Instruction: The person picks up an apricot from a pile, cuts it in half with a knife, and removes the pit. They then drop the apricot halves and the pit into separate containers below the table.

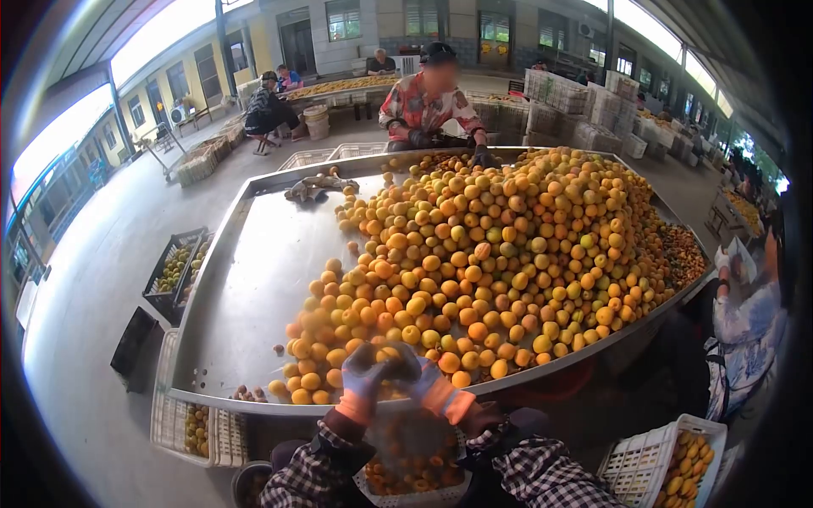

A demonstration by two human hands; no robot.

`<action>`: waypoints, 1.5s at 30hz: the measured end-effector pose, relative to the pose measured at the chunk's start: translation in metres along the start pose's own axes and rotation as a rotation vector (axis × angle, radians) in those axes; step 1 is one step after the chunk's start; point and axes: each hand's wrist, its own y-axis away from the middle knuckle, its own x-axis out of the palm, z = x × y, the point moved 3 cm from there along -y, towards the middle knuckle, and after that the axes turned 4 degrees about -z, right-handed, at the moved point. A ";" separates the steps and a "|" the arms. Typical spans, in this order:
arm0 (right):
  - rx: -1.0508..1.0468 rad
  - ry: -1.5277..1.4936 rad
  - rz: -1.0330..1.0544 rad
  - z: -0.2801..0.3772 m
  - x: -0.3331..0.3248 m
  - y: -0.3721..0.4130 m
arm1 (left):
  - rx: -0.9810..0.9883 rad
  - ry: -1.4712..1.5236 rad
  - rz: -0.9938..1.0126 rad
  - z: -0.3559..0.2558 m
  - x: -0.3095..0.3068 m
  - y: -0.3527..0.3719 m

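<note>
A metal table [246, 279] carries a heap of yellow-orange fruit [500, 271]; a basket [419, 501] sits below its near edge. Left hand [363, 379] and right hand [423, 378] meet there, fingers curled — whether gripping fruit, I cannot tell.

Grey flr [102, 254], bldg wall [388, 21] w/ windows [344, 20]

Black crate [134, 343] on the floor [93, 271], pale bucket [318, 129] farther back, stacked crates [555, 91] at rear right
</note>
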 end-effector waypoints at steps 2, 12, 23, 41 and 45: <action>0.089 -0.107 0.030 -0.007 0.007 -0.003 | 0.015 -0.017 -0.025 0.011 -0.008 -0.003; 0.110 -0.191 -0.007 -0.045 0.019 0.000 | 0.123 -0.273 -0.176 0.047 -0.031 -0.009; 0.342 -0.606 -0.003 -0.012 -0.018 -0.013 | 0.766 -0.765 0.245 -0.013 -0.034 -0.009; 0.116 0.451 -0.179 0.005 -0.002 -0.012 | 0.371 -0.503 0.048 0.013 -0.014 -0.008; 0.023 0.348 -0.136 0.003 0.001 -0.011 | 0.356 -0.509 -0.021 0.028 -0.021 -0.015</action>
